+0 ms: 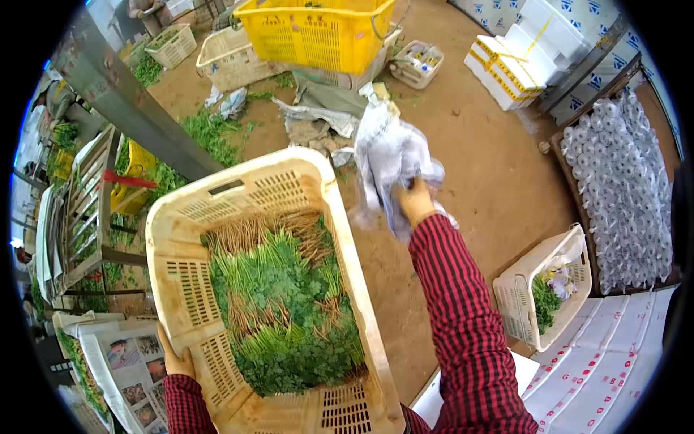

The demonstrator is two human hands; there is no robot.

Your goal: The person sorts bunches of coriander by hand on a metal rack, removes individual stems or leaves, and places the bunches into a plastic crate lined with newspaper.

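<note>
A cream plastic crate [160, 231] is tilted in front of me. Bunches of coriander [267, 271] lie in it in rows, green leaves and pale stems beside brown roots. My left hand [175, 358] grips the crate's left wall near its lower corner, thumb and fingers about the edge. Out to the right of the crate, my right hand [416, 199] is closed on a crumpled whitish-grey cloth [390, 145], which hangs in the air above the brown floor and is partly blurred. Both forearms wear red and black striped sleeves.
Ahead stand a yellow crate [314, 36] and pale crates, with grey sacking [325, 108] before them. White foam boxes [506, 69] sit far right, near wrapped rolls [614, 188]. A smaller crate [517, 296] holds greens. A metal post [130, 94] slants at left, by a wooden rack [83, 210].
</note>
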